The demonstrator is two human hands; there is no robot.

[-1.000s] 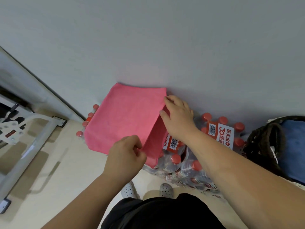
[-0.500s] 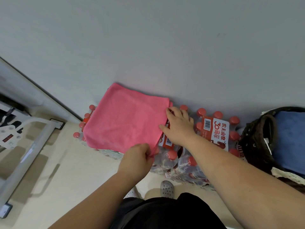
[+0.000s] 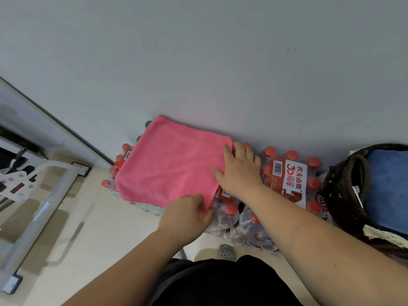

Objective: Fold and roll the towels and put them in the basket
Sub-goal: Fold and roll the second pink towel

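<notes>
The bottle packs (image 3: pixel 289 180) by the wall carry the pink towel (image 3: pixel 170 166), which lies flat and nearly square with no clear long axis, its far edge along the wall. Of the hands, the right hand (image 3: pixel 240 171) presses flat on the right edge and the left hand (image 3: pixel 185 214) seems to pinch the near corner. Square those edges before rolling.

You had a plain pink towel (image 3: pixel 170 166). Right of it were red bottle caps (image 3: pixel 291 155), a red-and-white label (image 3: pixel 291 182) and a dark brown basket (image 3: pixel 337 195) holding a blue cloth (image 3: pixel 388 188).
</notes>
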